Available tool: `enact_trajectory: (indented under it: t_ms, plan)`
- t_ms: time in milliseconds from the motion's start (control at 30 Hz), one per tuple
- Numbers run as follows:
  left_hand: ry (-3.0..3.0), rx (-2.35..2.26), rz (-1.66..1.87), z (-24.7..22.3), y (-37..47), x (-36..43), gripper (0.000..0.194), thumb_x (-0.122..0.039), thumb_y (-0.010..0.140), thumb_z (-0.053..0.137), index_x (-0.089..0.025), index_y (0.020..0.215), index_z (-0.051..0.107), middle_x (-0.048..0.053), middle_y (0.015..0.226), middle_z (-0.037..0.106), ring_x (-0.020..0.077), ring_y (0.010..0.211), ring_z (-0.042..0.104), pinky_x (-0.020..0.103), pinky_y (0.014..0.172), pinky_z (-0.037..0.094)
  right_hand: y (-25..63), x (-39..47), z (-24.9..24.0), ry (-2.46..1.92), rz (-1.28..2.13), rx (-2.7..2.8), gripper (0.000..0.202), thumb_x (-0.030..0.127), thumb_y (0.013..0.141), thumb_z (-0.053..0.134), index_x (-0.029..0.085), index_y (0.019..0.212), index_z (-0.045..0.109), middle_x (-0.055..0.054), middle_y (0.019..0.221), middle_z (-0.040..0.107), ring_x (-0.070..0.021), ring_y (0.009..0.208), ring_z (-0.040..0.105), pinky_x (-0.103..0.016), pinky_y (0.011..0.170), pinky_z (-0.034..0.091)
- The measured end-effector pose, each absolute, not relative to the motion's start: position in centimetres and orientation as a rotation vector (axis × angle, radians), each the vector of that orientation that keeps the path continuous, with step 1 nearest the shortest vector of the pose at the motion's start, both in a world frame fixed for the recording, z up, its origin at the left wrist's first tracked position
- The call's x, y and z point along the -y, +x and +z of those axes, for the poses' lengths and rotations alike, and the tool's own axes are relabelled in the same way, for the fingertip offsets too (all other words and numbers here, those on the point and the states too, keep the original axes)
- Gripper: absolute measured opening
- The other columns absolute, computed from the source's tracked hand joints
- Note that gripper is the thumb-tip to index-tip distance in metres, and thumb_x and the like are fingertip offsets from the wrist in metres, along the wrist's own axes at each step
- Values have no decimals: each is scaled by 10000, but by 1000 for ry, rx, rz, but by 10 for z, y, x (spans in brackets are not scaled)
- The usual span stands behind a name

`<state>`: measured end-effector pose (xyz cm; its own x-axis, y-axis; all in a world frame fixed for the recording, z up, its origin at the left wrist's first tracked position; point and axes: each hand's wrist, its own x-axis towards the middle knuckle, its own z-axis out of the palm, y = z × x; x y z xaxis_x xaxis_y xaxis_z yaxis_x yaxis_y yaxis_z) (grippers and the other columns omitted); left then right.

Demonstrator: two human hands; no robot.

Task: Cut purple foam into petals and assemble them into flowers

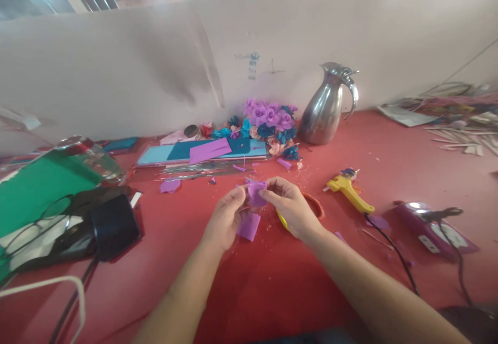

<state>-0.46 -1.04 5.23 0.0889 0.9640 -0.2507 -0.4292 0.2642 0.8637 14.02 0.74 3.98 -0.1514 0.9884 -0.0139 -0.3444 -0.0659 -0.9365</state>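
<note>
Between my two hands, above the red table (pixel 241 287), is a small purple paper piece (pixel 256 193). My left hand (pixel 226 214) pinches its left side with thumb and fingers. From the right, my right hand (pixel 290 204) grips the same piece, thumb in front. Just below them a purple paper square (pixel 249 226) lies on the table. Scissors with a yellow (pixel 281 220) and orange (pixel 316 205) handle lie partly hidden behind my right hand. Farther off, finished purple paper flowers (pixel 268 115) are bunched with blue and peach ones.
A yellow glue gun (pixel 350 191) with a black cord and a purple power strip (pixel 436 230) lie to the right. A steel jug (pixel 324 108) stands at the back by the wall. Coloured sheets (pixel 155 154) and thin wires (pixel 187 170) lie ahead; a black box-shaped object (pixel 115 227) is left.
</note>
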Motion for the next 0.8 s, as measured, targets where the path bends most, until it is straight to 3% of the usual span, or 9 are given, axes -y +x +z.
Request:
enact_trajectory:
  t_ms: [167,500,667,800]
  plan:
    - [821,-1125,1148,53,-7,11,292,-236,629,802,-141,899,748,84,855,742,157,720,663,252,692,511,140,-10,39,-913,1594,975,251,373,640,762,171,750,662,-7,736,647,-117,673,552,-267,684,429]
    - [718,-1078,1238,45,-6,8,326,-264,616,814,-126,902,743,97,860,746,175,731,686,294,773,532,138,-9,36,-929,1662,902,305,362,615,794,164,821,686,-5,767,647,-95,639,546,-257,665,428]
    - [722,-1131,1243,46,-6,9,300,-267,613,815,-122,865,743,95,825,745,177,722,685,277,730,530,137,-8,37,-884,1665,911,293,448,705,724,173,774,648,17,657,612,-97,596,551,-261,654,455]
    - [716,-1098,1246,46,-6,10,311,-259,617,810,-114,884,741,98,819,745,178,716,687,288,749,530,137,-7,38,-950,1543,953,301,395,632,789,185,733,598,41,648,594,-92,581,554,-245,609,450]
